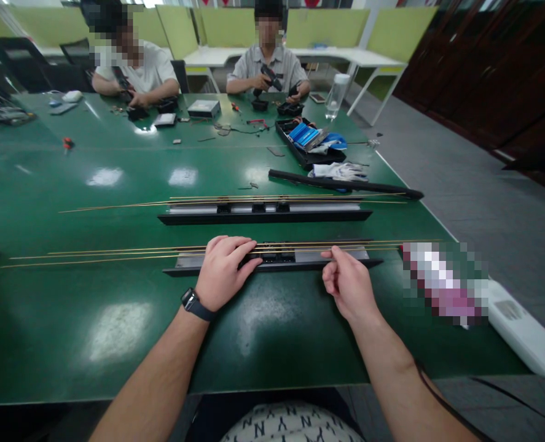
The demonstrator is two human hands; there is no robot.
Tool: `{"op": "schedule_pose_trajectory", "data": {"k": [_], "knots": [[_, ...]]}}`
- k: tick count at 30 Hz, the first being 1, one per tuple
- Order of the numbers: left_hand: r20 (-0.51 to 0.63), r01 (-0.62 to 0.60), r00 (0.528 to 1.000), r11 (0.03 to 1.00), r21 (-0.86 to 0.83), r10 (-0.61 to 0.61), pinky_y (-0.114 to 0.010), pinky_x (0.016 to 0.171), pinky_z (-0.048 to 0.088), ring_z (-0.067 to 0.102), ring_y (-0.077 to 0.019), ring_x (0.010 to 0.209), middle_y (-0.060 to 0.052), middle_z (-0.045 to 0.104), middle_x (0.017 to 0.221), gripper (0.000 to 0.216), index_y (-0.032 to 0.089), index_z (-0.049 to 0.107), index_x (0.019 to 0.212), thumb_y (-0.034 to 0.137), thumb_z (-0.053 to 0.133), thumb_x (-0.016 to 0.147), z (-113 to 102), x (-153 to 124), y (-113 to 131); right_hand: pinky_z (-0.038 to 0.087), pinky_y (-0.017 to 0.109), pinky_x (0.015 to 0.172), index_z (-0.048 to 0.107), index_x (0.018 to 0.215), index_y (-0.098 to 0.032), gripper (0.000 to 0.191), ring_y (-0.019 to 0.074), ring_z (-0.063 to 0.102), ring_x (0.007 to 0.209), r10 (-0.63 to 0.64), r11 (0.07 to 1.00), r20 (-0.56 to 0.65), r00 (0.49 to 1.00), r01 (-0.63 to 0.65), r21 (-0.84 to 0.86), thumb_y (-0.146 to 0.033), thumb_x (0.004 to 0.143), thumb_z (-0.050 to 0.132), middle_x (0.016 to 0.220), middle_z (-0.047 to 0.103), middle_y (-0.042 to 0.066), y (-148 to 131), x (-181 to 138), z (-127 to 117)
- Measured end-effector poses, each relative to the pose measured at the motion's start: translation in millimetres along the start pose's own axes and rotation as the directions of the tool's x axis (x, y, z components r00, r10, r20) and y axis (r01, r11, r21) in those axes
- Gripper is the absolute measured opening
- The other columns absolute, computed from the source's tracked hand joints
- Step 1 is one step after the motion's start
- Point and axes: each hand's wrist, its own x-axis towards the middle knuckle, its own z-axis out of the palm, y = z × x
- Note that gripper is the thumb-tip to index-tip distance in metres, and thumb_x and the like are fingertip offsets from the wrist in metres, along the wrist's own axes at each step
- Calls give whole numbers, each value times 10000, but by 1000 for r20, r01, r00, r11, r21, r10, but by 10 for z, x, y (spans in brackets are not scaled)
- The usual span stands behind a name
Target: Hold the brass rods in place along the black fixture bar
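Note:
In front of me lies a long black-edged metal channel (pixel 311 254) with black blocks (pixel 279 253) at its middle. Several thin brass-coloured rods (pixel 115 251) run lengthwise over it and stick out past both ends. My left hand (pixel 226 270), with a dark watch on its wrist, closes over the channel's left part, its thumb and index finger beside the blocks. Toward the right end my right hand (pixel 348 282) has curled fingers, with the index fingertip at the rods. Whatever it pinches, if anything, is too small to tell.
Behind lies a second channel (pixel 263 217) with similar rods. Farther off are a black bar (pixel 346 183), white gloves (pixel 339 172), a black tray (pixel 295 147) and a clear bottle (pixel 337 98). A white device (pixel 523 328) sits at the right edge. Two people work with power drills across the table (pixel 92 288).

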Motion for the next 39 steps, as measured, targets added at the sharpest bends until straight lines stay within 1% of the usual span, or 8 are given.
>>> {"op": "schedule_pose_trajectory", "data": {"k": [7,14,23,30,39], "knots": [[10,10,1000,1000,-5,-10,-473,1045,440,673,-250,1104,-72,739,1189,279,247,693,1196,366,680,945,1,-2,9,193,183,297,693,908,-147,362,86,426,299,-28,1000,-2,1000,27,-12,-503,853,732,478,584,-12,22,25,-8],[13,40,999,999,-27,-40,-476,1048,435,669,-254,1115,-77,738,1193,271,252,697,1189,378,671,951,5,-8,16,212,197,294,690,894,-150,399,90,423,298,-34,999,-8,999,34,-28,-539,824,748,473,588,-5,-10,22,-1],[8,47,999,999,-28,-47,-477,1054,430,671,-247,1114,-75,737,1194,274,241,688,1185,376,684,947,-1,-11,34,212,193,295,699,901,-145,381,89,415,287,-49,998,6,999,49,-36,-523,857,728,468,595,-3,22,66,-54],[-7,57,998,998,-38,-57,-479,1046,441,673,-253,1120,-79,736,1199,274,250,686,1190,367,689,942,11,-16,36,228,188,300,700,899,-139,404,85,423,290,-42,998,12,999,43,-43,-534,830,750,471,597,-1,13,56,-42],[8,57,998,998,-33,-57,-481,1040,440,674,-256,1106,-82,738,1189,274,252,699,1185,383,681,945,-2,-3,31,221,189,291,685,886,-152,415,91,422,295,-19,999,4,1000,19,-40,-550,798,765,464,585,-6,-12,53,-32]]}}
